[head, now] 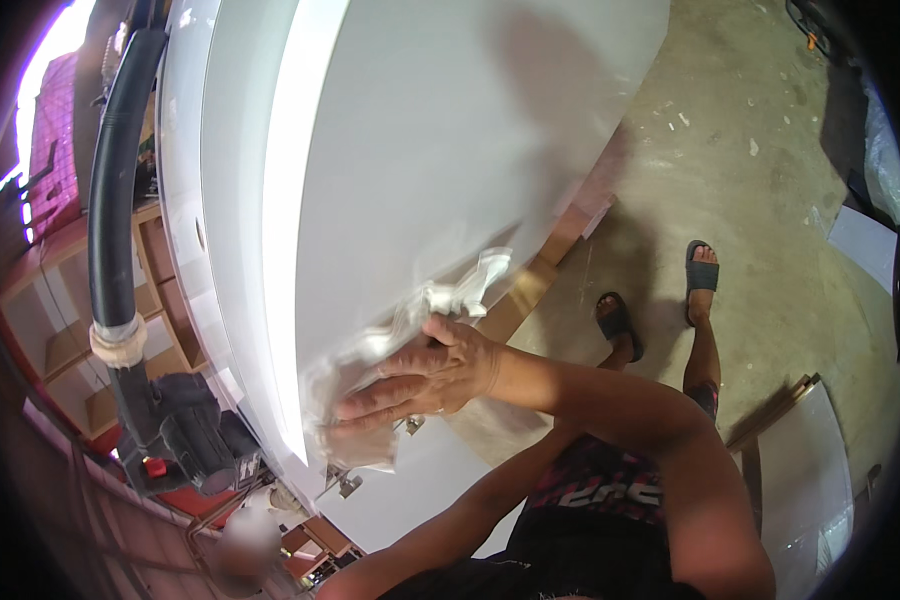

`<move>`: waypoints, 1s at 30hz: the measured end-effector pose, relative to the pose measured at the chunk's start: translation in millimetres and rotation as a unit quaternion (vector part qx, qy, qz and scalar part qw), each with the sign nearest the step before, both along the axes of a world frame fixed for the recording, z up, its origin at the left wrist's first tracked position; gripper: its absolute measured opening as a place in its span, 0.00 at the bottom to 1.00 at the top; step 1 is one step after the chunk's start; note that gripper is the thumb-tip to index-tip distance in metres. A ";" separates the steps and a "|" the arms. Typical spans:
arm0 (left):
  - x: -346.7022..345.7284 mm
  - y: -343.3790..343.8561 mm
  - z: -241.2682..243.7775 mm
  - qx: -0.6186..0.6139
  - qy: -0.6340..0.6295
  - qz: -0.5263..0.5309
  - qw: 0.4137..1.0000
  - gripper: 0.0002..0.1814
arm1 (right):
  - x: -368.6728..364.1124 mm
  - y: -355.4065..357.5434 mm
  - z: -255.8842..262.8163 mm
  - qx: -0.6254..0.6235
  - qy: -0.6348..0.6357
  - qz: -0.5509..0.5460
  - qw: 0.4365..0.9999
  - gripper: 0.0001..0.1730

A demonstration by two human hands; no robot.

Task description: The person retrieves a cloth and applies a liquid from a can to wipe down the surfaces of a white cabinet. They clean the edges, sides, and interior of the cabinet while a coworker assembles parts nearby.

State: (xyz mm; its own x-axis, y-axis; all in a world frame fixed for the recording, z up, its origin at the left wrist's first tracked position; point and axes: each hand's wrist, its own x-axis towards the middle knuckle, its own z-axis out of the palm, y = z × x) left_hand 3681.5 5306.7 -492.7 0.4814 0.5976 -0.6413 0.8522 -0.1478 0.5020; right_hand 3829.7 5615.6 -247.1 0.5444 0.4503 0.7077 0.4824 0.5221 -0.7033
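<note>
My right hand (435, 367) presses with its fingers spread low on a crumpled whitish cloth or thin sheet (450, 296), blurred and too unclear to name more closely. The sheet lies against a large glossy white panel (435, 172), near its lower edge, and part of it shows below my fingers. My left arm (450, 517) reaches in from the bottom and passes under my right forearm; its hand is hidden there. Close below my right hand are two metal concealed cabinet hinges (350, 486), beside a white board (412, 487).
A black hose (112, 187) with a taped joint runs to a black power tool (191, 427) on the left. Behind stand open wooden cabinets (67, 322). Cardboard (547, 262) lies under the panel's edge. A white board (802, 457) leans at right. A blurred head (247, 551) shows lower left.
</note>
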 end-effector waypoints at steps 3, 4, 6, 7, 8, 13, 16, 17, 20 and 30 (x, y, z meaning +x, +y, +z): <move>-12.3 -6.2 -4.4 0.003 0.013 0.021 1.000 0.22 | -16.5 -13.7 -27.3 -0.021 -0.019 0.046 0.999 0.31; -16.5 -4.6 -8.2 -0.001 0.010 0.015 1.000 0.23 | -7.9 -8.1 -38.6 -0.037 -0.017 0.036 0.999 0.30; -27.7 -9.9 -8.9 0.006 0.020 0.004 1.000 0.23 | 2.1 3.2 -41.9 -0.061 0.027 0.026 0.997 0.30; -32.3 -9.4 -9.0 0.005 0.027 -0.014 1.000 0.23 | 6.9 8.1 -35.6 -0.069 0.051 0.011 0.996 0.30; -38.3 -9.1 -7.8 0.004 0.034 -0.035 0.999 0.23 | 4.6 7.0 -24.1 -0.067 0.073 0.001 0.995 0.30; -15.2 20.3 29.1 -0.080 0.019 0.088 0.993 0.21 | -79.1 -27.0 8.2 -0.033 0.023 -0.076 0.996 0.30; -38.4 6.6 9.2 -0.027 0.013 0.085 0.996 0.20 | -84.5 -31.1 41.6 -0.051 0.022 -0.071 0.996 0.32; -40.0 3.3 7.1 -0.013 -0.009 0.090 0.996 0.21 | -77.5 -32.4 51.5 -0.061 0.056 -0.061 0.995 0.32; -38.4 6.2 12.1 -0.009 -0.035 0.069 0.997 0.18 | -102.1 -37.5 33.0 -0.074 0.102 -0.058 0.990 0.31; -41.0 -3.7 21.1 -0.031 -0.119 0.157 0.980 0.23 | -106.5 -43.8 -199.3 -0.182 0.783 -0.019 0.594 0.37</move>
